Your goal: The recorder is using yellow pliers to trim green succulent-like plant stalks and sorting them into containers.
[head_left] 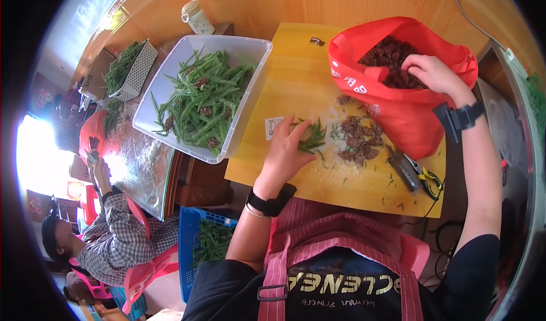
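My left hand [284,150] rests on the yellow table [296,70], its fingers on a small bunch of green needle-like sprigs [311,139]. My right hand [435,73] reaches into a red plastic bag [398,113] full of dark brown cone-like pieces [392,56]; I cannot see what its fingers hold. A loose pile of the same brown pieces [357,139] lies on the table between my hands. Both wrists wear black bands.
A clear plastic bin [250,90] of green sprigs stands at the table's left edge. Yellow-handled pruning shears [415,173] lie at the front right. A blue crate [193,235] of greens sits below. Another person [114,235] works at the left beside a metal-topped table [139,161].
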The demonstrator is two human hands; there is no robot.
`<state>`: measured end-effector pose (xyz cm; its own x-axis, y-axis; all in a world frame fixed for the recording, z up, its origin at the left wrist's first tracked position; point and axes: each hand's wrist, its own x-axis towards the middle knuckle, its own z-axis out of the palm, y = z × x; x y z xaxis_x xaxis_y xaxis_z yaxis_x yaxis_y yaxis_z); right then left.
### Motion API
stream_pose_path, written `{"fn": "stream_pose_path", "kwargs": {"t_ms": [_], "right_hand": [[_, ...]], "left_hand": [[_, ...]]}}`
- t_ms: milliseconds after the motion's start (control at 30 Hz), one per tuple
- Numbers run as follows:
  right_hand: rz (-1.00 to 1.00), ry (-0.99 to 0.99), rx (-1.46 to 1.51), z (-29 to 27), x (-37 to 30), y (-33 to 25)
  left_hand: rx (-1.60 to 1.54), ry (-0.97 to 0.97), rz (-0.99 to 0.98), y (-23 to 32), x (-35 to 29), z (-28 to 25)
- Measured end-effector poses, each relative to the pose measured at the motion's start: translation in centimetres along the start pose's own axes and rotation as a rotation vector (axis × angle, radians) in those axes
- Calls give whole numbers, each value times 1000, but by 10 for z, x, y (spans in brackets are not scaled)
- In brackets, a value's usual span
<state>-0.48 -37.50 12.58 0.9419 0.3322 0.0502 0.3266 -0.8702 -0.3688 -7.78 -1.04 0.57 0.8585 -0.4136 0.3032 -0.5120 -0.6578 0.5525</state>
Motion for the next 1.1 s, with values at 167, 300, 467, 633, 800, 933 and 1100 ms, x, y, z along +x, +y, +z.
{"fn": "stream_pose_path", "kwargs": {"t_ms": [167, 300, 467, 633, 800, 933, 1100], "right_hand": [[90, -348, -133, 43, 15, 8], [25, -275, -175, 53, 14, 16], [55, -240, -167, 61, 14, 16], [65, -166, -155, 67, 9, 24], [100, -76, -160, 63, -1, 5], [-99, 385, -199, 64, -22, -7], [-108, 344, 413, 48, -65, -91]], "left_hand": [[-78, 71, 43, 16, -9, -6], [-399, -75, 105, 34, -3, 5], [-199, -110, 278, 40, 3, 49], [-68, -182, 200, 36, 3, 73], [-46, -187, 155, 38, 4, 60], [-684, -384, -134, 44, 7, 39], [-1214, -459, -364, 51, 1, 17]]}}
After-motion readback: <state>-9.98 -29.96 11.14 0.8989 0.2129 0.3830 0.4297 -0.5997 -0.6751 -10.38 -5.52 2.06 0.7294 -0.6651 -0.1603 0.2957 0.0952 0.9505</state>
